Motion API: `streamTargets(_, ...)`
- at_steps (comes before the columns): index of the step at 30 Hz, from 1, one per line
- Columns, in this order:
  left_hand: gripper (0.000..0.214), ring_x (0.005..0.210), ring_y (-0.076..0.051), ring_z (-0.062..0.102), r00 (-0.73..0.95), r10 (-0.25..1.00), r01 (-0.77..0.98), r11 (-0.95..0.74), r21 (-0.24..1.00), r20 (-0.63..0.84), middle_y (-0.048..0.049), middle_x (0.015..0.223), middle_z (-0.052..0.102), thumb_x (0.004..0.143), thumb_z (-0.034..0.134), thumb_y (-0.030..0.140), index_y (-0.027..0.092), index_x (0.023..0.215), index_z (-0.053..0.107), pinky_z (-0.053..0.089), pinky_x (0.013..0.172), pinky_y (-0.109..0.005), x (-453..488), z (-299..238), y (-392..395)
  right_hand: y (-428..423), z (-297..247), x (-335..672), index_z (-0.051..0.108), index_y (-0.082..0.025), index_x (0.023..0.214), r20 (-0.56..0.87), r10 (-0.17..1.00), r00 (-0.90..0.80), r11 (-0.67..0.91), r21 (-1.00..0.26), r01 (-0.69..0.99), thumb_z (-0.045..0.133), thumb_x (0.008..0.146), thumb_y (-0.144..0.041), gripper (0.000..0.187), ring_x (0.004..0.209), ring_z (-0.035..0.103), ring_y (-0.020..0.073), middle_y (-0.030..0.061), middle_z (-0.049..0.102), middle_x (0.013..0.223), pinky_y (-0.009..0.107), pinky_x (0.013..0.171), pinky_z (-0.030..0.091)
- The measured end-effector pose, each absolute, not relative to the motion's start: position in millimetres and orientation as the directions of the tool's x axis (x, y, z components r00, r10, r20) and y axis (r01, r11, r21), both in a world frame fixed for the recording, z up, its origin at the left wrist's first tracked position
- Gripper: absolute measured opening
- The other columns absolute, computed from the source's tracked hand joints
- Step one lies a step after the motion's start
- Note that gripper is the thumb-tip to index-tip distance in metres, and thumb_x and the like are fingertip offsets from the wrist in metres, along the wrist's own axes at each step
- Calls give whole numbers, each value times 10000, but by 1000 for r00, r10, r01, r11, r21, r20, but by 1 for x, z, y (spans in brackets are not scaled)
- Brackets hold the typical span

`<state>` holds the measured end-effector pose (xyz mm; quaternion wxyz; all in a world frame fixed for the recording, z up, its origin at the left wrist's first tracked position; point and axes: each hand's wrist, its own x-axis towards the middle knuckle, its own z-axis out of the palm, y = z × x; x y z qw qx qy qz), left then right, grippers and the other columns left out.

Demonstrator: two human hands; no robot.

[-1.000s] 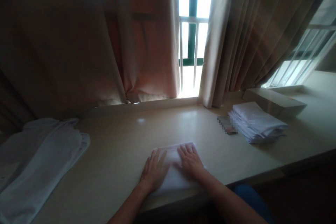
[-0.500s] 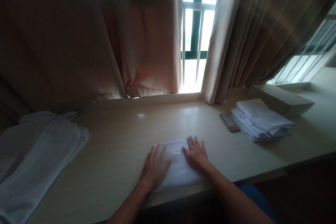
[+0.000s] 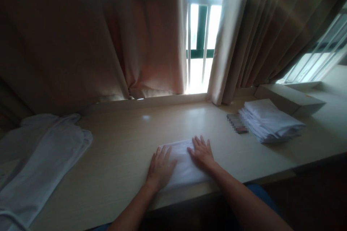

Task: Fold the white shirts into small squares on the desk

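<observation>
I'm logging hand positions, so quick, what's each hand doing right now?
Left hand: open, palm down on the left side of the folded white cloth, gripping nothing.
Right hand: open, palm down at the cloth's right side, gripping nothing.

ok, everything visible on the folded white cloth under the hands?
The folded white cloth lies flat near the front edge of the table, a roughly rectangular, soft-looking bundle with faint creases. The left hand lies open over its left side, the right hand over its right side. Layer count can't be told.
</observation>
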<state>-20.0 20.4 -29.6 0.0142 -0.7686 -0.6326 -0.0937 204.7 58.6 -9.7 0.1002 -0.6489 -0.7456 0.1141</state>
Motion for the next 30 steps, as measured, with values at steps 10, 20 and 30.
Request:
streamTargets(10,648,1447,-299,115,182,974,982,-187,23,136,-78,1554,261,914,255,575,253,1477,273,178,1132,-502,-18,-34,22,-10,7,184,328,-316,1462,160,894,-419,448,-301,841,258,950,-591,585,1442,101,273,27,234,1550,519,1143,-49)
streamTargets(20,676,1452,-288,97,178,973,982,-186,36,147,-85,1558,247,912,226,586,232,1488,236,148,1143,-483,-19,-37,16,-8,-17,240,237,-302,1497,24,970,-241,236,-329,915,224,956,-584,610,1447,74,249,2,92,1577,473,1153,41)
streamTargets(30,677,1447,-302,118,173,973,983,-179,29,156,-99,1547,273,914,232,578,206,1477,277,159,1142,-494,-18,-35,0,-21,-15,240,266,-301,1490,-3,974,-228,216,-316,924,221,947,-593,618,1445,23,296,-10,129,1573,540,1138,-2)
